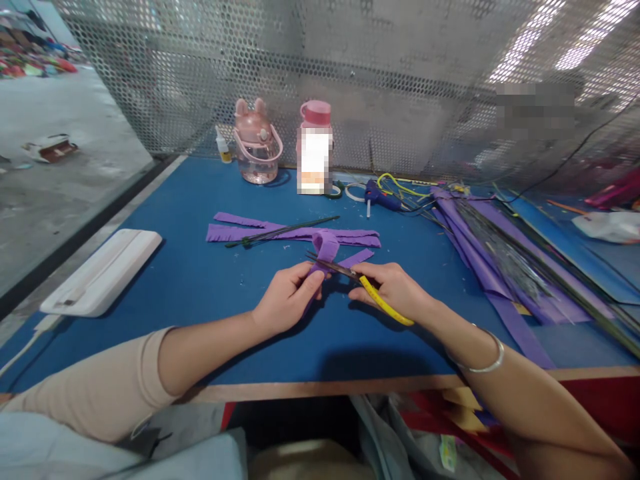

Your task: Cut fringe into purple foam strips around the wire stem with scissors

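My left hand [290, 297] pinches a purple paper strip [326, 245] between thumb and fingers, and the strip's upper part curls over in a loop. My right hand [393, 288] is closed round yellow-handled scissors [383, 303]. Their dark blades point left and lie across the strip, close to my left fingertips. Whether the blades are parted is hard to make out. Just beyond my hands lie more purple strips [295, 233], some with fringed edges. Thin dark green stems [285, 230] rest across them.
A white power bank [103, 272] with a cable lies at left. At the back stand a pink eared bottle [256, 143], a pink-capped bottle [316, 115] and a small dropper bottle [223, 147]. A blue glue gun [383, 197] and purple sheets [530, 267] with stems lie right. Perforated metal closes the back.
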Motion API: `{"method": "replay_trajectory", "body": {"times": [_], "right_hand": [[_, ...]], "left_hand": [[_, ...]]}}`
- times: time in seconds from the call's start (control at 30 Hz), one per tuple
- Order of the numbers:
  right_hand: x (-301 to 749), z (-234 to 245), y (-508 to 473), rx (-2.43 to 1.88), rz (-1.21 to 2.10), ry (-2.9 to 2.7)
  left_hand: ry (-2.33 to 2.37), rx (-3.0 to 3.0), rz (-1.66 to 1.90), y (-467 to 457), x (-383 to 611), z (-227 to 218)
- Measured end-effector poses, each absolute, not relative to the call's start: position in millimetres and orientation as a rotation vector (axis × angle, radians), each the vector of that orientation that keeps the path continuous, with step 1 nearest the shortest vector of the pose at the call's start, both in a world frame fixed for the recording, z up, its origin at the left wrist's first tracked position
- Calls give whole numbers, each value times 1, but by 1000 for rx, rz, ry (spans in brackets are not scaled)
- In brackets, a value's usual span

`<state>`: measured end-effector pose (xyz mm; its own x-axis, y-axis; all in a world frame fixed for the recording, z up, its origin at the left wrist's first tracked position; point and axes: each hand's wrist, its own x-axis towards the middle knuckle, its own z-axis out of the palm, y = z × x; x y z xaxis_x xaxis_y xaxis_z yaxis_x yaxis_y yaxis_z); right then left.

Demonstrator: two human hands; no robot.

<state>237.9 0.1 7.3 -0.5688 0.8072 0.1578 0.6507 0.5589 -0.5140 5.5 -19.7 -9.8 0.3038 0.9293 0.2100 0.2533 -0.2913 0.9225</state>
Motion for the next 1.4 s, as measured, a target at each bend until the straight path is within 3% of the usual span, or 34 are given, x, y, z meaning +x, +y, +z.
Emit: {"method": "replay_trajectory", "body": {"times": [1.4], "right_hand": [[239, 3, 0, -1161, 611, -2500]], "left_hand": [[1030, 1677, 1162, -19, 5, -14]]}}
